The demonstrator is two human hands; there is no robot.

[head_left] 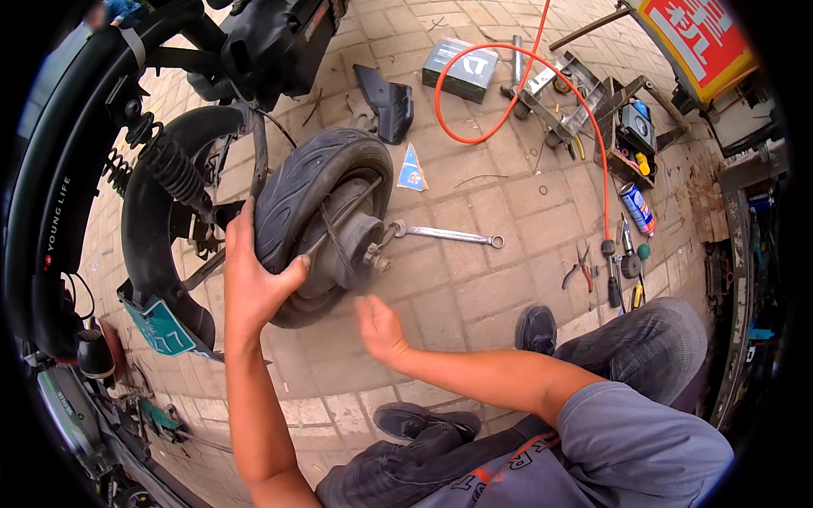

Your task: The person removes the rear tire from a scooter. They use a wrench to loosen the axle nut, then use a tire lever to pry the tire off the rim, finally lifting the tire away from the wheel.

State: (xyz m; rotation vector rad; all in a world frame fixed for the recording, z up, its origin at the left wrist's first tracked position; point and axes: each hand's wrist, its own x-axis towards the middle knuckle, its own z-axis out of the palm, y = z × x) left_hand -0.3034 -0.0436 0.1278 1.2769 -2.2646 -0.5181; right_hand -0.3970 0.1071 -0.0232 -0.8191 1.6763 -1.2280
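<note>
A small scooter wheel [286,199] with a black grooved tyre stands upright on the brick paving, tilted a little. My left hand [254,271] grips the tyre's near left side, fingers over the tread and thumb on the inner side. A cable is looped across the wheel's hub [360,237], and a threaded axle end with a nut [378,262] sticks out of it. Just below that axle, apart from it, is my right hand [384,333]; its fingers are smeared by motion, and I see nothing held in them. A combination wrench [449,234] lies right of the hub.
The scooter's rear fender [140,203] and shock absorber [174,169] stand left of the wheel. Rightward lie pliers [579,269], screwdrivers [613,288] and a spray can [637,209]. Farther back are an orange hose [438,106], a grey box [466,80] and a black plastic cover [388,106].
</note>
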